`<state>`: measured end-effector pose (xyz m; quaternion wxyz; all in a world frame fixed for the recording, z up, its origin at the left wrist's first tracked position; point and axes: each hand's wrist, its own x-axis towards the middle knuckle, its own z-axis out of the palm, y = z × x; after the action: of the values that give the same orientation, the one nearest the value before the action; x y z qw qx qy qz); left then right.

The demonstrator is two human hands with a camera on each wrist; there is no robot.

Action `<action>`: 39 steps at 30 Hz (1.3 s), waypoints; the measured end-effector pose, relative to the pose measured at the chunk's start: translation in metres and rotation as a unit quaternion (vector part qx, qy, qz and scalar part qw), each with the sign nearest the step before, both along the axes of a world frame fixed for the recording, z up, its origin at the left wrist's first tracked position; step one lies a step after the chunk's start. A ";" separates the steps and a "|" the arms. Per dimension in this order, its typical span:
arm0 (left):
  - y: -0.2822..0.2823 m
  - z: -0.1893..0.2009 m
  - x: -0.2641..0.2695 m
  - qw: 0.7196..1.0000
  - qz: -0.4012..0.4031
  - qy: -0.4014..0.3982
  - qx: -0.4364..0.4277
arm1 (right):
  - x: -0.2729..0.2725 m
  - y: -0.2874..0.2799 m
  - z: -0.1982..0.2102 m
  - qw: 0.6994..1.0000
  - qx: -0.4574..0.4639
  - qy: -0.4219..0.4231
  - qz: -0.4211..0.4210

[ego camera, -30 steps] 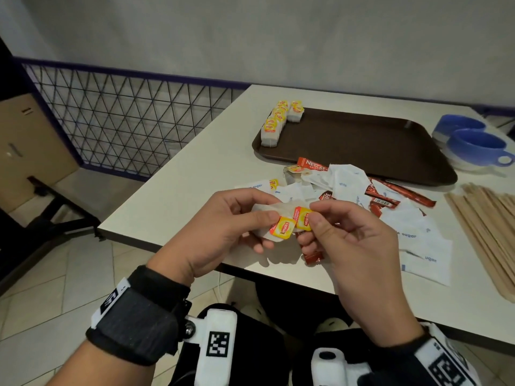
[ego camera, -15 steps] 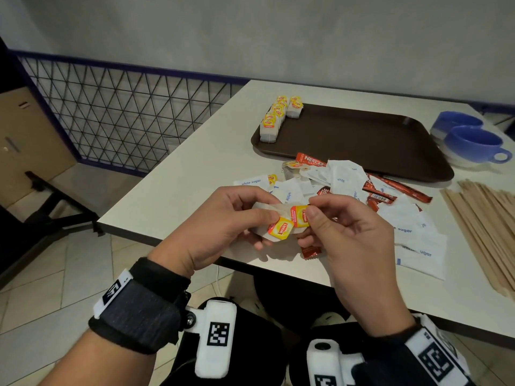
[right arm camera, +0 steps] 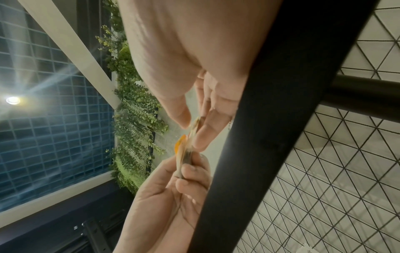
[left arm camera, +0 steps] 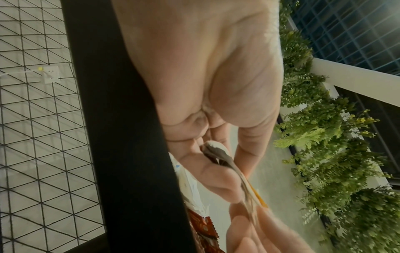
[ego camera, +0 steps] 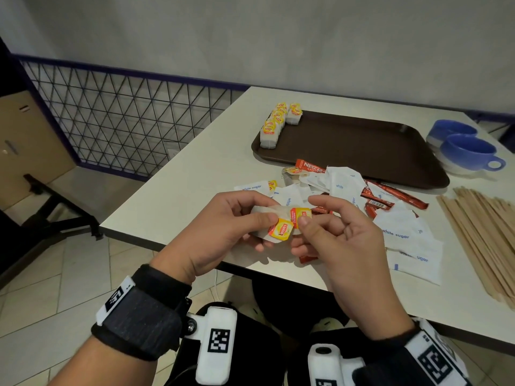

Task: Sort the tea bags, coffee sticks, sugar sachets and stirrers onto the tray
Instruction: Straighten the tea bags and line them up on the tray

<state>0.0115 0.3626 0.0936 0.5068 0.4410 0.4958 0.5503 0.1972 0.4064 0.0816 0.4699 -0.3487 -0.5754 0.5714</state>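
Nearest the camera, two tea bags (ego camera: 274,222) are held over the table's near edge (ego camera: 167,238), pinched between thumb and curled fingers of the left hand (ego camera: 223,232). The yellow tags (ego camera: 292,222) are nipped by the thumb and fingertips of the right hand (ego camera: 334,240), apparently so that bags and tags are squared into one neat pair before being set down (the wrist views show both pinches edge-on, paper pressed flat between the pads). Both grips are closed on the bags; nothing is loose.

Just beyond the hands, a mixed heap is seen on the table: white sugar sachets (ego camera: 401,235), red coffee sticks (ego camera: 390,196) and at least one more tagged tea bag (ego camera: 292,171) lying among them. To the right, wooden stirrers (ego camera: 479,232) are laid side by side, untouched.

Farther back, the brown tray (ego camera: 362,146) is found, with a row of tea bags (ego camera: 274,123) lined along its left end, presumably to keep the rest free for the other kinds. Two blue cups (ego camera: 468,151) stand beside its right end.
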 end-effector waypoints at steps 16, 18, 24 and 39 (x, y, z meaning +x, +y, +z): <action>0.003 0.000 -0.005 0.993 0.066 -0.099 0.004 | 0.022 0.010 0.016 0.993 -0.026 0.083 -0.075; 0.003 0.000 -0.005 0.992 0.067 -0.109 -0.004 | 0.027 0.012 0.026 0.996 0.008 0.043 -0.073; 0.003 0.000 -0.005 0.986 0.069 -0.151 -0.018 | 0.008 0.002 0.061 0.997 0.047 0.011 0.057; 0.000 0.001 -0.010 0.979 0.027 -0.200 0.018 | -0.034 0.007 0.037 0.995 0.030 -0.093 0.015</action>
<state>0.0019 0.3623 0.0949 0.5726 0.3179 0.3859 0.6497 0.1637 0.4133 0.1188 0.4165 -0.3772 -0.6385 0.5259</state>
